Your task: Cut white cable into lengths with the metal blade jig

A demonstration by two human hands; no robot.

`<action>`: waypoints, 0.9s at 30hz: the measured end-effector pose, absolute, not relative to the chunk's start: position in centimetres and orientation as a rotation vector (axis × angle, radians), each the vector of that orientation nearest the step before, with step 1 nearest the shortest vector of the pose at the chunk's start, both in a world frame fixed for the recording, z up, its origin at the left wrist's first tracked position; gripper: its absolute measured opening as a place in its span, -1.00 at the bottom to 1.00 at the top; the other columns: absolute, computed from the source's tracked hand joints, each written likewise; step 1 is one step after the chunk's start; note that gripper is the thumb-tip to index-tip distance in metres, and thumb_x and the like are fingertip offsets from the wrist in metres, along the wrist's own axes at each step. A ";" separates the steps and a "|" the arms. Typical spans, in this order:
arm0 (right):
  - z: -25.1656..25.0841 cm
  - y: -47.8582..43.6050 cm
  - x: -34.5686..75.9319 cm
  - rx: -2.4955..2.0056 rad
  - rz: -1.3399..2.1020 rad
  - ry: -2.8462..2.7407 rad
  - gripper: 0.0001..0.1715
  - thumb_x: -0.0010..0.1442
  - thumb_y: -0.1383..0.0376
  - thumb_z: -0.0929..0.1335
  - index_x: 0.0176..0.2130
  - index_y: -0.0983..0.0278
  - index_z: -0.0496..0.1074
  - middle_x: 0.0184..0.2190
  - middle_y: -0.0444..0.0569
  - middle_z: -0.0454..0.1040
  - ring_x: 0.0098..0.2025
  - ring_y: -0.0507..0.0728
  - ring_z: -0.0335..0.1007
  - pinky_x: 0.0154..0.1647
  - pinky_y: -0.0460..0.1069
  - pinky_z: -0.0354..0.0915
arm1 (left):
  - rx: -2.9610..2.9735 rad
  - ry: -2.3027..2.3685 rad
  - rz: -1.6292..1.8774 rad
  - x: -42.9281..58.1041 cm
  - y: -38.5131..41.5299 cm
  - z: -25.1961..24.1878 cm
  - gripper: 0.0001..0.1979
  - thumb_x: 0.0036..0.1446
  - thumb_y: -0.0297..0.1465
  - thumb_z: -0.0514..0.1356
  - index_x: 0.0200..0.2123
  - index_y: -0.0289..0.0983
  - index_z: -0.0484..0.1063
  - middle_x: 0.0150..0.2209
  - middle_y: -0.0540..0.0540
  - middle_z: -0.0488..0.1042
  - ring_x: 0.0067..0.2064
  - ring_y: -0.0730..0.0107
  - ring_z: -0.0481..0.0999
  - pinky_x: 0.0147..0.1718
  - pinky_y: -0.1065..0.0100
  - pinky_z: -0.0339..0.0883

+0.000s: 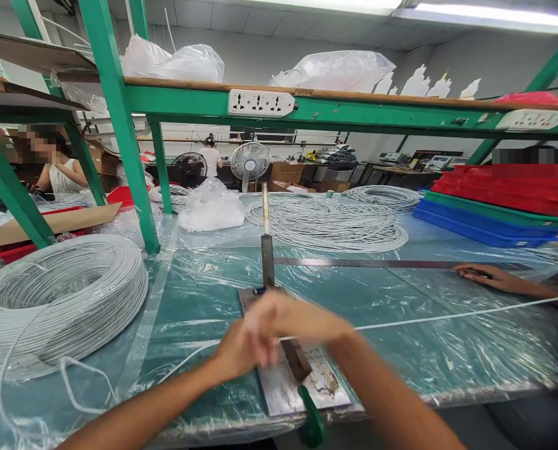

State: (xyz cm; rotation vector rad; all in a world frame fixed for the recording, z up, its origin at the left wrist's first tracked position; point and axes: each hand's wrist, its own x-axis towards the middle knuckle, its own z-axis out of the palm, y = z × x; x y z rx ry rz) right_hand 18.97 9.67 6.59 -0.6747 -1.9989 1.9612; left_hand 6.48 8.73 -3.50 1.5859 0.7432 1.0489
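My left hand [235,351] is closed around a white cable [414,320] over the near middle of the table. My right hand [283,317] crosses above and beside it, its fingers smeared by motion; whether it grips the cable cannot be made out. Beneath both hands lies a metal base plate [283,390] carrying a bench tool with an upright metal bar [268,259], a dark block [297,359] and a green handle [311,415] pointing toward me. My hands hide the tool's middle. From the large cable coil [95,300] at left, the cable runs through here and off to the right.
A long steel ruler [363,263] lies across the table, another person's hand [489,277] at its right end. Farther back are loose cable coils [335,219], a plastic bag [212,206] and stacked trays [489,219]. A green shelf frame [189,100] spans overhead.
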 end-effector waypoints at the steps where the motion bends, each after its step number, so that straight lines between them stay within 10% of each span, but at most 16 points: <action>1: 8.5 12.2 20.2 -0.850 1.648 -1.813 -0.63 0.19 0.13 0.31 -0.38 0.37 0.53 -0.64 -0.13 0.39 -0.62 -0.04 0.27 -0.60 -0.18 0.19 | 1.666 0.791 1.033 6.5 8.5 -3.2 -0.66 0.07 -0.21 0.07 -0.52 -0.26 0.54 -0.73 0.08 0.28 -0.64 0.43 0.24 -0.61 0.47 0.20; 5: 11.5 23.0 22.9 -1.233 1.155 -1.292 -0.68 0.37 0.20 0.21 -0.13 0.39 0.39 -0.67 -0.22 0.24 -0.71 -0.11 0.04 -0.70 -0.22 -0.01 | 2.247 1.180 0.516 6.6 8.0 -2.6 -0.71 0.20 -0.44 0.02 -0.09 -0.31 0.47 -0.45 -0.17 0.52 -0.37 0.15 0.50 -0.31 0.29 0.31; 18: 11.3 30.4 22.3 -1.393 1.376 -1.154 -0.37 0.37 -0.07 0.02 -0.35 0.35 0.28 -0.65 -0.20 0.18 -0.74 -0.10 -0.04 -0.75 -0.20 -0.01 | 1.851 1.208 0.624 8.6 10.7 -4.6 -0.76 0.13 -0.32 0.17 -0.52 -0.34 0.34 -0.57 0.07 0.28 -0.49 0.53 0.26 -0.53 0.52 0.04; 27: 14.2 20.6 26.0 -1.248 1.414 -1.148 -0.41 0.38 -0.01 -0.05 -0.25 0.30 0.28 -0.62 -0.01 0.39 -0.69 -0.03 0.27 -0.69 -0.22 0.26 | 1.895 1.417 0.669 9.4 10.9 -4.9 -0.76 0.10 -0.25 0.23 -0.50 -0.28 0.41 -0.59 0.05 0.32 -0.48 0.42 0.32 -0.50 0.42 -0.05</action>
